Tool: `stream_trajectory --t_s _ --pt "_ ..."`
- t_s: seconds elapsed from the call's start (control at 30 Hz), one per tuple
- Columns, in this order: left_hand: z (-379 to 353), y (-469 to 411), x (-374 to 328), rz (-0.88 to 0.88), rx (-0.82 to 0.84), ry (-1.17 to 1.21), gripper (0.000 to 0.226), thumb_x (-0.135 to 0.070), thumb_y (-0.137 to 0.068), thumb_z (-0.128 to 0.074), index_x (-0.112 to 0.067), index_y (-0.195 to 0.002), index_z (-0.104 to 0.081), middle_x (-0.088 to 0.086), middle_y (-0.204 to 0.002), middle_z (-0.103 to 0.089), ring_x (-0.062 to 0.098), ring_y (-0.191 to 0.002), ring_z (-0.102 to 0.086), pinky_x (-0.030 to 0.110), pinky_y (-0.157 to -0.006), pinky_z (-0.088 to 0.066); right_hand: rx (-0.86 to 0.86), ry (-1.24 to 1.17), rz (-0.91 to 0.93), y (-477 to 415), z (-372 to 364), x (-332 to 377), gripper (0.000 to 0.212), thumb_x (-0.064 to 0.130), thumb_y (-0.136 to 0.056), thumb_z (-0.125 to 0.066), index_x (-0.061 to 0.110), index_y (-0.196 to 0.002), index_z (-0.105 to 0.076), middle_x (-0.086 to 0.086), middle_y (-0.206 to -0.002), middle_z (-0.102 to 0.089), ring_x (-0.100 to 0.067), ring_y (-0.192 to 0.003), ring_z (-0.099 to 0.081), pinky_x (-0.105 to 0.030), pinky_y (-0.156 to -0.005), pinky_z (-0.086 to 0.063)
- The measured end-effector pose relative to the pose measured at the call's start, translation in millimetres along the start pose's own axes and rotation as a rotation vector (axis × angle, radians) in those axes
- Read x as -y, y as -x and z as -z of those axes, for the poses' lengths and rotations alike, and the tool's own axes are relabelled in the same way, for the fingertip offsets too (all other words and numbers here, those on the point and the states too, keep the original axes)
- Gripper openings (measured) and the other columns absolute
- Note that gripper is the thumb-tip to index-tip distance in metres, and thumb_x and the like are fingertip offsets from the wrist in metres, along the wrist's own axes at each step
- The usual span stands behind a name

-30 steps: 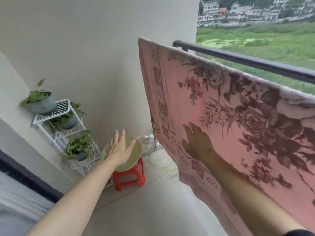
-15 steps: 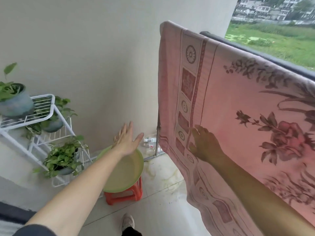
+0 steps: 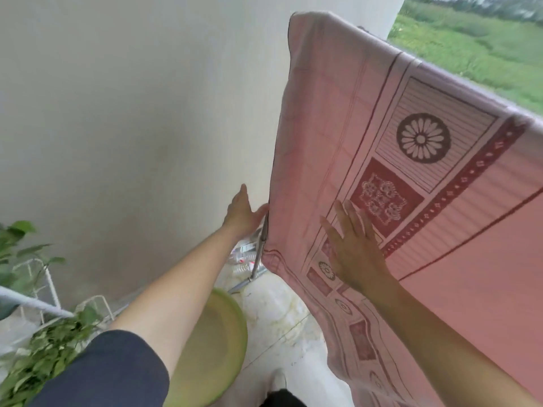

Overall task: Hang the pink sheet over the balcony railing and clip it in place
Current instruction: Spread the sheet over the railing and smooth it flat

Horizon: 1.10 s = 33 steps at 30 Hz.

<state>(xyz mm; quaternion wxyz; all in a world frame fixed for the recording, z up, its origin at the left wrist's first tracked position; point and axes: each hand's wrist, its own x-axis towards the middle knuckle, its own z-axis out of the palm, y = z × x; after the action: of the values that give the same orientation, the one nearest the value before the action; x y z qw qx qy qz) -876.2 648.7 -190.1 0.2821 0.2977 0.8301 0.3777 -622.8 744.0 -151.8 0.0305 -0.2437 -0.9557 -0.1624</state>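
Well, from the head camera I see the pink sheet (image 3: 396, 201) draped over the balcony railing (image 3: 370, 33), of which only a short dark piece shows at the top, beside the wall (image 3: 132, 113). The sheet hangs down on my side almost to the floor. Its side edge falls just in front of a thin metal post (image 3: 261, 254). Along that edge runs a border of dark red squares, flower roundels and a dotted band; the rest is plain pink with thin lines.

My left hand (image 3: 242, 212) is raised at the sheet's side edge, fingers straight and together, pointing up, thumb stretched out to the cloth; I cannot tell whether it truly touches. My right hand (image 3: 352, 248) lies flat on the border, fingers spread, palm pressed against the fabric. Neither hand grips anything.

Below my left arm sits a green basin (image 3: 223, 333), with leafy plants (image 3: 44, 356) on a white rack (image 3: 35, 304) to the left.

Half a second ago the left hand hung above the basin, well apart from the sheet; now it is at the edge. The right hand stays flat on the border, and the whole sheet looms closer.
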Motion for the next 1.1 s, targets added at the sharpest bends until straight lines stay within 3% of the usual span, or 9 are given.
stream_trajectory --t_s 0.27,0.4,0.47,0.6,0.8,0.87,0.93,1.0,1.1 --pt "-24.2 -98.1 -54.8 -0.115 -0.018 0.085 0.081 -0.049 -0.090 -0.062 -0.018 -0.154 -0.024 0.002 -0.156 -0.034 0.021 -0.142 -0.033 0.038 -0.116 -0.028 -0.141 0.052 -0.054 -69.7 -50.3 10.9 0.099 0.004 -0.078 -0.061 0.014 -0.158 -0.004 -0.023 -0.163 0.008 -0.040 -0.151 0.006 -0.056 -0.122 0.001" --pt "-24.0 -129.8 -60.2 -0.093 -0.181 0.097 0.029 -0.039 -0.095 -0.056 -0.021 -0.113 -0.069 -0.003 -0.113 -0.071 0.018 -0.103 -0.066 0.031 -0.087 -0.049 -0.177 0.030 -0.081 -109.1 -79.1 9.4 0.095 0.007 -0.078 -0.060 0.010 -0.158 -0.008 -0.024 -0.163 0.002 -0.041 -0.151 0.000 -0.057 -0.122 -0.002" --pt "-17.3 -138.3 -54.3 -0.092 -0.194 0.113 0.019 -0.031 -0.095 -0.057 -0.016 -0.092 -0.068 -0.002 -0.096 -0.071 0.018 -0.090 -0.065 0.027 -0.074 -0.044 -0.192 0.000 -0.088 -127.8 -82.9 11.6 0.092 0.007 -0.079 -0.061 0.008 -0.157 -0.013 -0.025 -0.163 -0.002 -0.042 -0.151 -0.003 -0.058 -0.121 -0.006" --pt "-0.9 -145.8 -24.7 -0.159 -0.013 0.084 0.013 -0.027 -0.095 -0.059 -0.015 -0.090 -0.056 -0.006 -0.091 -0.064 0.011 -0.087 -0.059 0.027 -0.072 -0.041 -0.350 -0.093 -0.058 -164.8 -52.6 25.4 0.080 0.004 -0.081 -0.058 0.004 -0.154 -0.025 -0.025 -0.160 -0.010 -0.043 -0.150 -0.013 -0.058 -0.121 -0.013" --pt "2.6 -131.9 13.2 -0.223 0.100 -0.049 0.013 -0.028 -0.089 -0.059 -0.018 -0.082 -0.054 -0.004 -0.080 -0.062 0.020 -0.077 -0.058 0.032 -0.066 -0.044 -0.782 -0.040 -0.018 -239.5 114.5 30.4 0.064 0.009 -0.083 -0.055 0.012 -0.145 -0.041 -0.025 -0.152 -0.025 -0.045 -0.142 -0.023 -0.053 -0.121 -0.007" --pt "-9.8 -117.8 12.9 -0.298 0.158 -0.233 0.013 -0.027 -0.091 -0.053 -0.015 -0.087 -0.053 0.002 -0.090 -0.061 0.027 -0.087 -0.059 0.034 -0.070 -0.044 -0.680 0.117 -0.123 -259.2 164.5 15.4 0.061 0.025 -0.088 -0.053 0.017 -0.148 -0.042 -0.026 -0.154 -0.032 -0.044 -0.143 -0.028 -0.053 -0.119 -0.006" --pt "-23.6 -101.9 9.1 -0.400 0.206 -0.325 0.015 -0.026 -0.093 -0.050 -0.015 -0.101 -0.057 0.006 -0.105 -0.059 0.029 -0.097 -0.060 0.036 -0.078 -0.047 -0.426 0.182 -0.279 -276.7 197.8 -1.1 0.061 0.042 -0.092 -0.048 0.016 -0.147 -0.038 -0.024 -0.151 -0.036 -0.042 -0.140 -0.034 -0.056 -0.115 -0.021" --pt "-33.8 -88.3 5.1 -0.488 0.272 -0.362 0.019 -0.021 -0.095 -0.047 -0.012 -0.111 -0.055 0.009 -0.110 -0.055 0.030 -0.099 -0.059 0.039 -0.080 -0.049 -0.277 0.202 -0.381 -290.1 213.1 -14.4 0.054 0.047 -0.096 -0.038 0.009 -0.135 -0.045 -0.026 -0.123 -0.049 -0.044 -0.116 -0.051 -0.055 -0.094 -0.041" --pt "-35.6 -79.6 -1.1 -0.533 0.366 -0.379 0.021 -0.014 -0.096 -0.043 -0.010 -0.112 -0.055 0.005 -0.102 -0.048 0.027 -0.090 -0.057 0.038 -0.079 -0.050 -0.187 0.117 -0.391 -303.0 223.7 -23.0 0.046 0.046 -0.096 -0.035 0.012 -0.118 -0.057 -0.014 -0.088 -0.048 -0.033 -0.083 -0.051 -0.043 -0.077 -0.041"
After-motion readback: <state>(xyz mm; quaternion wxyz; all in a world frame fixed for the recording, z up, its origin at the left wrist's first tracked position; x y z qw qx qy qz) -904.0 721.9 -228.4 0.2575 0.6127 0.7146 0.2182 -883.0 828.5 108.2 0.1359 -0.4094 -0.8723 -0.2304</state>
